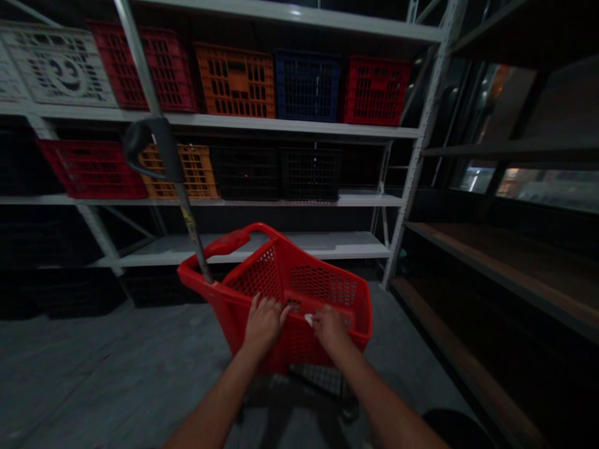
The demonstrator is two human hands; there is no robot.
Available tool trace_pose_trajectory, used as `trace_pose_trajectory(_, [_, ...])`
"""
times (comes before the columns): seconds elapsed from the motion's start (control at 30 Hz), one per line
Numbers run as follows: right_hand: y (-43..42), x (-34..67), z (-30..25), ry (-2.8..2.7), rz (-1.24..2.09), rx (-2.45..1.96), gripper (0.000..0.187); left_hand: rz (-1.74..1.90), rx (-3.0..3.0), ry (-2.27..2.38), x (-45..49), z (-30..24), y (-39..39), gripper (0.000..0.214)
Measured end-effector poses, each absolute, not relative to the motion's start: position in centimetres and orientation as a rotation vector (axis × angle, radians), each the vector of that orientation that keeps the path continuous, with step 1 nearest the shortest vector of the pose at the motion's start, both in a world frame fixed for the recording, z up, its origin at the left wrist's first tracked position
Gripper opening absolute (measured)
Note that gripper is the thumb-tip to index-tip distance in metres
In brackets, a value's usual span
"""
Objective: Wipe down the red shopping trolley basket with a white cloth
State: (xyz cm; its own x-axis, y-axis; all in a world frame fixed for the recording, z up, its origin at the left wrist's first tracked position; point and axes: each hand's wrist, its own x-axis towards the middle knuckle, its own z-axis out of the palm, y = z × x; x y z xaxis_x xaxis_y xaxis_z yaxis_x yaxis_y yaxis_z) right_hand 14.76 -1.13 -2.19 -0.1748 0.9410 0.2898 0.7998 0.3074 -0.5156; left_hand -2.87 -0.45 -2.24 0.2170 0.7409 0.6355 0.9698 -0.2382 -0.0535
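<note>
A red plastic shopping cart (322,358) with perforated walls stands in front of me, its basket showing no load. My left hand (264,321) lies over the near rim, fingers and thumb apart, touching the cart. Just to its right, my right hand (331,327) is closed at the same rim. Between its fingertips shows a small white piece (309,318), too small and blurred to name. A metal pole (187,215) with a dark grey loop handle (166,148) rises from the cart's left corner, beside the red push handle (229,243).
Behind the cart stands a white metal rack (299,126) holding an orange crate (236,81), a blue crate (307,85), a red crate (377,91) and several others. Dark wooden shelves (500,262) line the right side. Grey concrete floor (112,368) extends to the left.
</note>
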Motion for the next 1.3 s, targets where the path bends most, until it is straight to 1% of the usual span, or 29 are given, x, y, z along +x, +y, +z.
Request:
trace_pose_trajectory(0.2, [-4.3,22.3,-4.8,-1.956,0.366,-1.62,0.023,-0.621,-2.077,-1.558,-6.1,-1.7,0.0,0.035])
trace_pose_trajectory(0.3, [-4.9,21.4,-5.3,-1.888,0.349,-1.598,0.022,-0.595,-2.08,-1.6,-5.7,-1.6,0.0,0.037])
trace_pose_trajectory(0.47, [-4.1,15.0,-4.0,-1.895,0.29,-1.436,0.023,-0.645,-2.305,-1.483,-1.1,-2.8,-0.7,0.036])
trace_pose_trajectory(0.57, [-4.2,13.6,-3.8,-1.924,0.299,-1.429,0.022,-0.693,-2.344,-1.501,0.8,-3.9,-0.9,0.042])
trace_pose_trajectory(0.67, [-5.4,15.5,-4.9,-1.953,0.33,-1.417,0.018,-0.671,-2.311,-1.565,0.5,-4.4,-0.6,0.047])
trace_pose_trajectory(0.8, [-5.8,20.0,-6.4,-2.001,0.381,-1.273,0.019,-0.691,-2.251,-1.656,-0.1,-4.3,-1.1,0.045])
trace_pose_trajectory(0.9, [-4.6,22.1,-6.6,-1.865,0.313,-1.283,0.019,-0.758,-2.194,-1.752,1.1,-4.1,-2.2,0.042])
trace_pose_trajectory(1.0, [-4.3,21.7,-6.8,-1.729,0.252,-1.337,0.019,-0.818,-2.189,-1.839,2.8,-4.3,-3.1,0.038])
trace_pose_trajectory(1.17, [-6.5,19.7,-7.5,-1.794,0.327,-1.187,0.019,-0.876,-2.2,-1.91,3.2,-4.9,-2.7,0.039])
trace_pose_trajectory(1.3, [-3.9,21.6,-6.9,-1.773,0.309,-1.226,0.017,-0.878,-2.231,-1.902,2.5,-5.1,-2.5,0.035])
